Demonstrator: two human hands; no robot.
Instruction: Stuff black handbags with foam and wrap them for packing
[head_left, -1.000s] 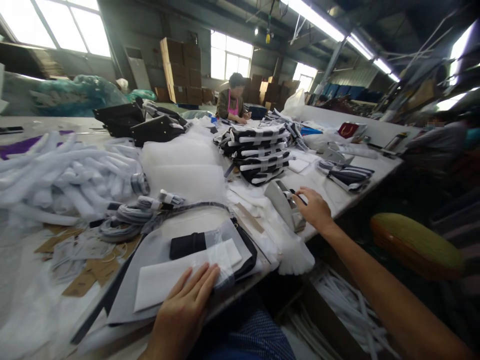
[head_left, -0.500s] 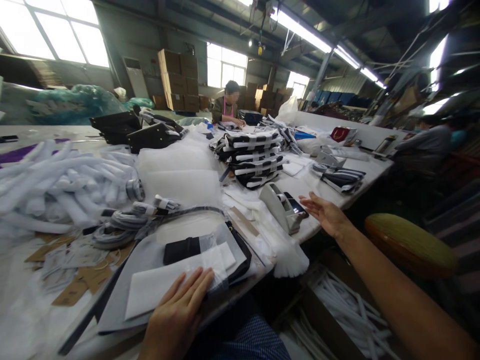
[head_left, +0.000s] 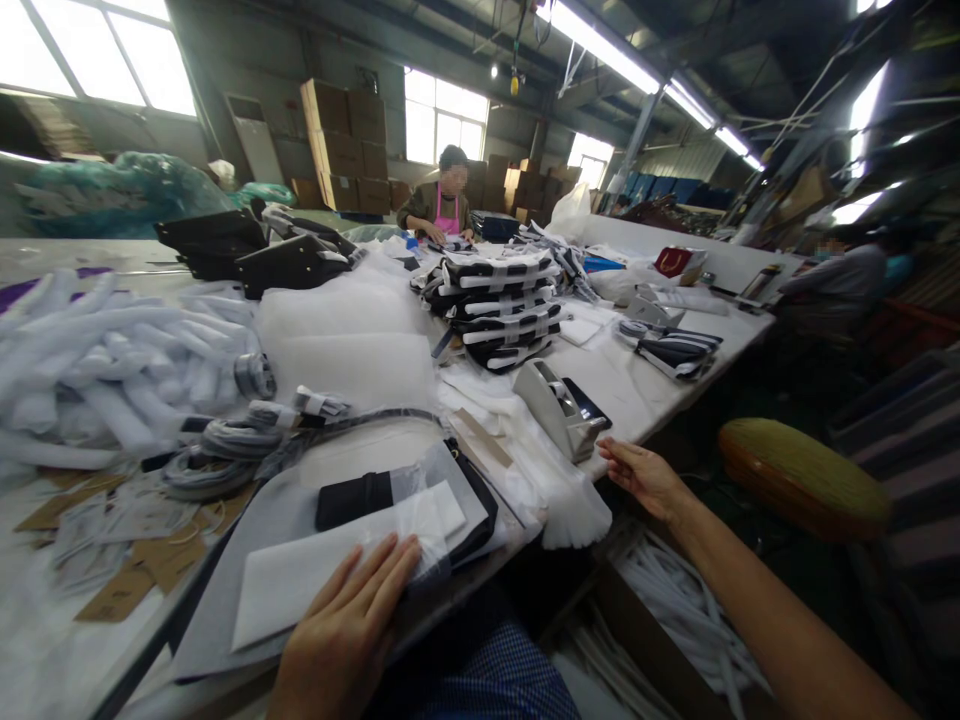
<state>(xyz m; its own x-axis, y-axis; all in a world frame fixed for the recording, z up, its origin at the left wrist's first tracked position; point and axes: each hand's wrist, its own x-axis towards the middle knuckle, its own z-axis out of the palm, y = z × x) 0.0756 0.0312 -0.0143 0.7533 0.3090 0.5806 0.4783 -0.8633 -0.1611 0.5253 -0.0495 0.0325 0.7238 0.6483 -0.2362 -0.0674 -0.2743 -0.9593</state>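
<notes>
My left hand lies flat, fingers stretched out, on a folded white foam sheet. Under that sheet is grey wrapping on a black bag, and a black strap-like piece lies just beyond it. At the table's right edge my right hand has its fingertips pinched together, close to the front of a grey tape dispenser. Whatever sits between those fingertips is too small to make out. Behind the dispenser rests a dark phone.
White foam strips heap up at left, beside coiled grey straps and brown tags. Wrapped black bags are stacked mid-table. A person works across. A stool and a box of white tubes stand at right.
My right hand has dropped toward the dispenser's front, and its open fingers have drawn into a pinch. My left hand stays on the foam sheet. The view has shifted slightly.
</notes>
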